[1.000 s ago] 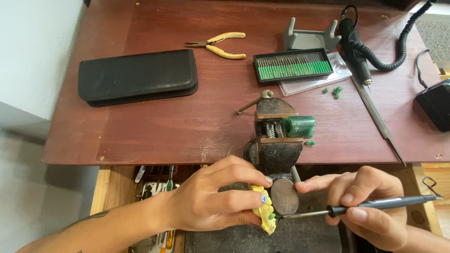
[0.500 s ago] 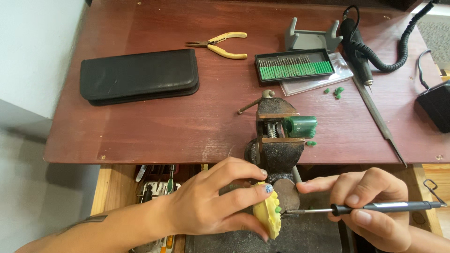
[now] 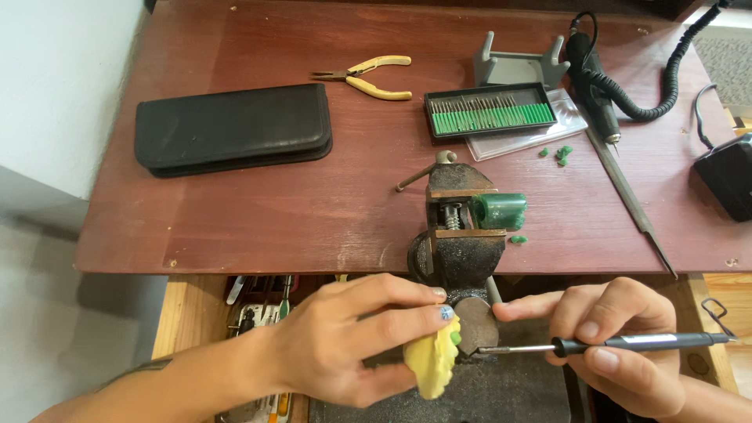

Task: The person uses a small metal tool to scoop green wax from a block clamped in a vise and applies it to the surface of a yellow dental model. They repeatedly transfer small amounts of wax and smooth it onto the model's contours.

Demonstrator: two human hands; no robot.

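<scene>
Yellow pad (image 3: 431, 364) pinched in left hand (image 3: 345, 345) fingers, thin tool (image 3: 611, 343) gripped betw. right hand (image 3: 627, 345) fingers.

I count a black zipped fabric case (image 3: 233, 129), yellow-handled steel pliers (image 3: 368, 77), green-shanked burr set in black tray (image 3: 489, 111), long grey metal file (image 3: 629, 200), black coiled cable (image 3: 672, 78).

Just ahead of both hands, the vise (image 3: 458, 235) blocks the way, its round end sitting between the left hand (image 3: 345, 345) and the right hand (image 3: 619, 345). The gap between the hands is narrow, filled by the yellow piece (image 3: 431, 364) and the tool (image 3: 627, 342). Beyond the left hand, bare table (image 3: 258, 211) lies open up to the black case (image 3: 231, 129). Beyond the right hand, a file (image 3: 630, 200) slants across the way, with a green block (image 3: 501, 210) beside the vise.
</scene>
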